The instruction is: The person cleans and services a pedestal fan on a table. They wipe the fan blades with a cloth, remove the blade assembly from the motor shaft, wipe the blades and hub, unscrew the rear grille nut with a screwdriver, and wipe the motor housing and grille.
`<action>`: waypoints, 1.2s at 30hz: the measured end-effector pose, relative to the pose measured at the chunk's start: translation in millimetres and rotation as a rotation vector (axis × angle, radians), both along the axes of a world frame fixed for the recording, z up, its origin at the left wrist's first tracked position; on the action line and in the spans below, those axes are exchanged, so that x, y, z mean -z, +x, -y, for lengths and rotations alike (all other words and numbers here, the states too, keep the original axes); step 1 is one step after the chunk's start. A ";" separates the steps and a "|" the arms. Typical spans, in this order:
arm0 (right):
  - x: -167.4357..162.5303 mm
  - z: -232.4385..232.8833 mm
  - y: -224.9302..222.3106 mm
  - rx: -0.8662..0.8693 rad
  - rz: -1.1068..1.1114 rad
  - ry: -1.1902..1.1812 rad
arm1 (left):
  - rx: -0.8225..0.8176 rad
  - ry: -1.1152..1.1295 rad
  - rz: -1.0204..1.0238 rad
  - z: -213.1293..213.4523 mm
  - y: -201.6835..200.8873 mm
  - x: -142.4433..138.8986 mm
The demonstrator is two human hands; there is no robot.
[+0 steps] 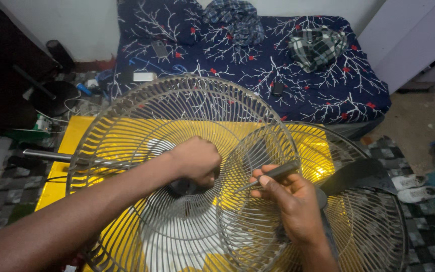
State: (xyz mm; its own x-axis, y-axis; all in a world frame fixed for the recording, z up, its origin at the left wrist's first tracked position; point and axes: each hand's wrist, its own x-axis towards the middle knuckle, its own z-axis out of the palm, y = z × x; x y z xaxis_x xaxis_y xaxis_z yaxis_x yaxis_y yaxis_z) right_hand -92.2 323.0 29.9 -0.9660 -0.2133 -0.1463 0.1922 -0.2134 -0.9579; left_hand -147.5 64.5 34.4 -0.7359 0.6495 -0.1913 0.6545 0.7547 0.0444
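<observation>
— Down on the floor, over the yellow mat, what's each hand doing?

— The left hand is a closed fist at the hub of the wire fan guard. I can't tell what's inside that grip. The right hand is clamped on a screwdriver, its tip pointing toward the hub.

— How far along does it look?

— Partway, I'd judge. A second guard already lies apart to the right, with a dark fan blade resting on it. The guard in hand seems still fixed at its centre.

— And behind?

— A bed with a dark patterned sheet.
</observation>
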 end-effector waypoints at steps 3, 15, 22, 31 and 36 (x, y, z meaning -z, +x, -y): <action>0.4 0.9 0.0 0.002 0.005 -0.001 | -0.039 -0.012 0.057 0.1 0.2 0.2; 3.4 1.3 -1.5 -0.004 0.007 -0.016 | -0.086 0.101 -0.042 -3.9 11.2 -1.1; 1.0 4.2 -2.9 -0.049 0.010 -0.020 | -0.214 0.119 0.035 -0.2 11.8 0.3; 7.5 3.5 -6.4 -0.075 0.022 -0.038 | -0.258 0.284 0.123 2.0 13.3 5.1; 10.1 3.9 -9.0 -0.092 0.007 -0.031 | -0.251 0.344 0.043 -3.9 24.7 -0.4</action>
